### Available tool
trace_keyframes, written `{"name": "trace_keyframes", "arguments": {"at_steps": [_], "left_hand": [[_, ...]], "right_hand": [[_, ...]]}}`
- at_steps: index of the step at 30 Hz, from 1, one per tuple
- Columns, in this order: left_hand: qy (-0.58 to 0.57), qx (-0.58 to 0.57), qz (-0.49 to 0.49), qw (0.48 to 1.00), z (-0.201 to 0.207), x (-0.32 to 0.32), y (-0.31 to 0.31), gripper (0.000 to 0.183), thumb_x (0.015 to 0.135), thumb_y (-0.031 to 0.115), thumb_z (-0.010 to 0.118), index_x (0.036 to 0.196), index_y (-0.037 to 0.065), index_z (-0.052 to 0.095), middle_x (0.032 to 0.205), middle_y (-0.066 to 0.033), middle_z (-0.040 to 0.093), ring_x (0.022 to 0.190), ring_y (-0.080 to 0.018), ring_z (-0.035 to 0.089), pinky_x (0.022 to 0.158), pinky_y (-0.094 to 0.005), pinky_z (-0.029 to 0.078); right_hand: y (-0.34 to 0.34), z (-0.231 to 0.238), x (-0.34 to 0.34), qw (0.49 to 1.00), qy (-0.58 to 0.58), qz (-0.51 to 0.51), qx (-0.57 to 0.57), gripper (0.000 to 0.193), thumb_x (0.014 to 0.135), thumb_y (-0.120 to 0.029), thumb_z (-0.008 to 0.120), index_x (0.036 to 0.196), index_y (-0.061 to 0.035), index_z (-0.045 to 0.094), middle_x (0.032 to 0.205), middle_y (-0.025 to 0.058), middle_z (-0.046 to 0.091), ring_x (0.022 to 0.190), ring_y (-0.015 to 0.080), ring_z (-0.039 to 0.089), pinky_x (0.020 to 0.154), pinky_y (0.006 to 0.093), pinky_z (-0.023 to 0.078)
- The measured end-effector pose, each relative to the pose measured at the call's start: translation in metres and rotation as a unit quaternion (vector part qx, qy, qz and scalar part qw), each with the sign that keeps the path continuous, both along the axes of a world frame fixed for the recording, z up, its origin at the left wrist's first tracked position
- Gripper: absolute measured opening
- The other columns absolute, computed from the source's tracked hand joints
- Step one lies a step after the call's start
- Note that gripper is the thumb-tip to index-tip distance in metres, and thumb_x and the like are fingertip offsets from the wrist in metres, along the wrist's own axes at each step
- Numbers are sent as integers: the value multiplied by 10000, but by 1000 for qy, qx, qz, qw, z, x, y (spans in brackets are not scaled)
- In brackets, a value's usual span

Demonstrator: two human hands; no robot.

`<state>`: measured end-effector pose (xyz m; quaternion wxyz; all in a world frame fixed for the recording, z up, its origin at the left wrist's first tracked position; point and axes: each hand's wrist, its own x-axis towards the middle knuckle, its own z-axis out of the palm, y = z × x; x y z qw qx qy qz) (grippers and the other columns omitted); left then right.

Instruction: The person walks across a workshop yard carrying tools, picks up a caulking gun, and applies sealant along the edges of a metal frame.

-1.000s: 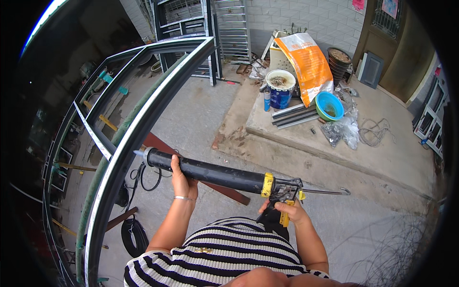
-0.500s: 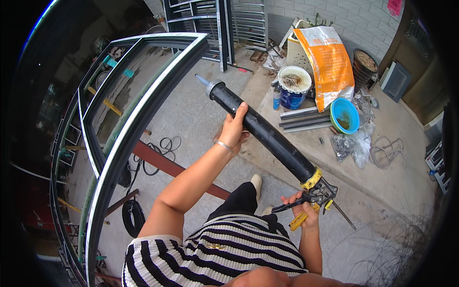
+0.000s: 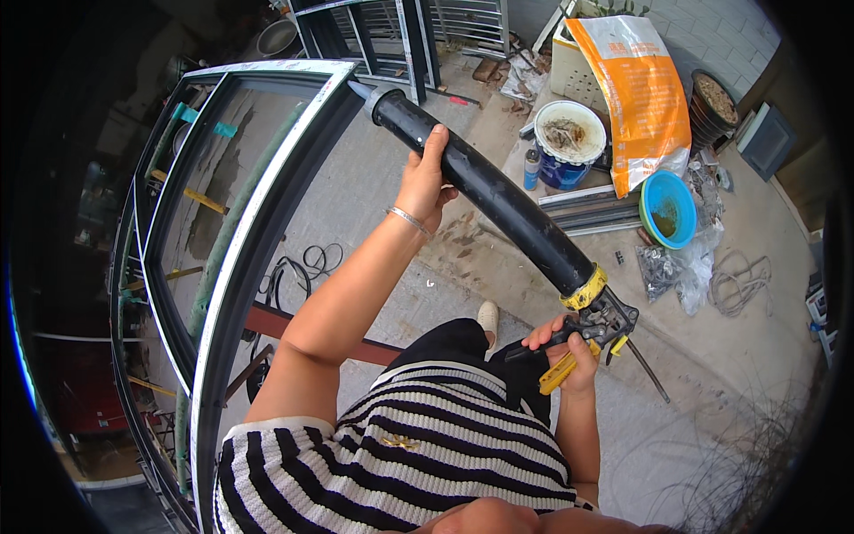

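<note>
A long black caulking gun (image 3: pixel 507 205) slants across the view, its grey nozzle at the upper left and its yellow collar and handle at the lower right. My left hand (image 3: pixel 427 185) is wrapped round the barrel near the front, thumb along its top. Round the yellow grip and black trigger at the rear, my right hand (image 3: pixel 569 354) is closed. The nozzle tip is at the upper corner of a black and silver metal window frame (image 3: pixel 267 169); whether it touches cannot be made out.
Red-brown beam (image 3: pixel 365 351) crosses below the frame, near black cable (image 3: pixel 289 278). To the right stand a paint bucket (image 3: pixel 569 142), an orange and white sack (image 3: pixel 654 107), a blue basin (image 3: pixel 669 209) and metal profiles (image 3: pixel 587 212). More frames (image 3: pixel 405 44) lean at the back.
The caulking gun, held in both my hands, has moved up and left relative to the window frame, so its nozzle has come to the frame's corner. The view has shifted slightly.
</note>
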<state>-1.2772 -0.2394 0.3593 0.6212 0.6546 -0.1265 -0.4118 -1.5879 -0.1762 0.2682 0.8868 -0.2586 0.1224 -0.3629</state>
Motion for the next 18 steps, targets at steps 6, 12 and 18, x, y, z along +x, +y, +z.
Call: {"name": "trace_keyframes", "arguments": {"at_steps": [6,12,18], "left_hand": [[13,-8,6,1000,3,5,-6,516,869,594,615,1076,132,515,839,22,579,722,-88,547,567,-239,425],[19,-10,32,999,4,4,-10,487,887,564,615,1066,123,516,847,11,591,696,-92,556,534,-239,429],[13,7,42,999,1,4,-6,417,931,528,571,1018,120,579,919,-15,650,821,-131,629,674,-295,486]], "right_hand": [[-25,4,1,1000,14,25,10,320,926,-326,548,1067,-41,514,910,118,581,857,274,596,868,500,489],[-45,3,-6,998,22,51,17,321,921,-330,549,1063,-44,524,906,122,585,855,279,599,864,503,489],[-48,2,-7,997,21,66,38,321,920,-333,546,1062,-46,526,899,119,584,846,277,597,860,504,489]]}}
